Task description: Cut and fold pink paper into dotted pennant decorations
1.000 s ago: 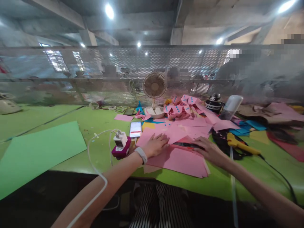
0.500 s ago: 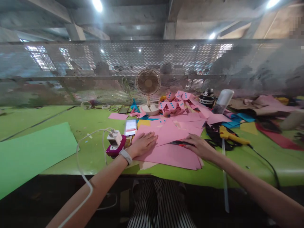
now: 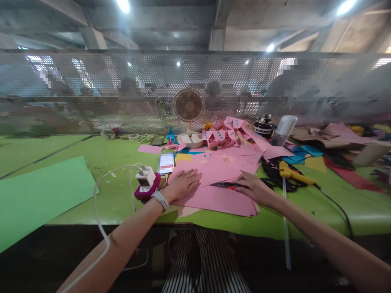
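Observation:
My left hand (image 3: 184, 184) lies flat on a pink paper sheet (image 3: 210, 173), its fingers stretched out together. My right hand (image 3: 252, 186) is closed on the handles of a pair of dark scissors (image 3: 224, 185) with a bit of red on them. The blades point left, toward my left hand, and lie at the edge of the upper pink sheet, above a lower pink sheet (image 3: 220, 199). The right fingers partly hide the handles.
A power strip (image 3: 146, 189) with a white plug and cable sits left, beside a phone (image 3: 166, 163). Behind stand a fan (image 3: 189, 106) and a heap of pink cutouts (image 3: 221, 136). At right lie a yellow glue gun (image 3: 295, 174) and a clear bottle (image 3: 284, 130).
More of the scissors' blades shows now, reaching farther left along the sheet's edge. My left hand stays flat on the paper. The whole view has shifted slightly.

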The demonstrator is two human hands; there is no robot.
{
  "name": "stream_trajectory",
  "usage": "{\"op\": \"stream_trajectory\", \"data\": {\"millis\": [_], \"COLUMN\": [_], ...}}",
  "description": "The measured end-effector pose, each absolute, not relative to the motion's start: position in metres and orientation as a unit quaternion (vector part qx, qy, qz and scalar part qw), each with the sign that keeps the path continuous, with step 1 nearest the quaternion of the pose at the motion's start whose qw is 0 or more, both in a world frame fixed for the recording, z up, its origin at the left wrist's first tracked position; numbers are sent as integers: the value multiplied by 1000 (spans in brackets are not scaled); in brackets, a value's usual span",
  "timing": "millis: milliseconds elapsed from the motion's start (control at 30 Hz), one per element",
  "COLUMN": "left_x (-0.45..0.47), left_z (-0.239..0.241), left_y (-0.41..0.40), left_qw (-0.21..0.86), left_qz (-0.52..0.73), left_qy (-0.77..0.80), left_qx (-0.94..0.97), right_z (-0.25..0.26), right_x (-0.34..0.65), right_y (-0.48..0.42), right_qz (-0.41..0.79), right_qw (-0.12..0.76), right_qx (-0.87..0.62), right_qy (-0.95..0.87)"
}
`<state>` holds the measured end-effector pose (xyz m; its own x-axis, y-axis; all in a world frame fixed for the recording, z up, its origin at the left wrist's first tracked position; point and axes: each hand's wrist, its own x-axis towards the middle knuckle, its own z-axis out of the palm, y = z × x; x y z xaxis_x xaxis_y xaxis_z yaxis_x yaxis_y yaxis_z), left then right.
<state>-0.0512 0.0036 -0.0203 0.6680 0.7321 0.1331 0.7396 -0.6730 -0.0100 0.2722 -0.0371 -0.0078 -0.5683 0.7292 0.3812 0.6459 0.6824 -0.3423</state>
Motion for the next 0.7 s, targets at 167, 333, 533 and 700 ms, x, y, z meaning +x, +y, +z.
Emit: {"op": "stream_trajectory", "data": {"millis": [167,333,533,700], "left_x": [-51,-51,-51,-53], "left_z": [-18,-18,-15,-17], "left_y": [2,2,2,2], "left_qw": [32,24,8,13], "left_qz": [-58,-62,-61,-67], "left_qy": [-403,-402,-407,-400], "left_qx": [-913,-913,-911,-914], "right_z": [-7,-9,-8,-4], "right_x": [261,262,250,246], "right_y": [-38,-38,-39,-44], "right_qz": [77,84,79,91], "right_qw": [235,237,232,228], "right_qx": [-397,-390,-396,-388], "right_qy": [-884,-886,-885,-888]}}
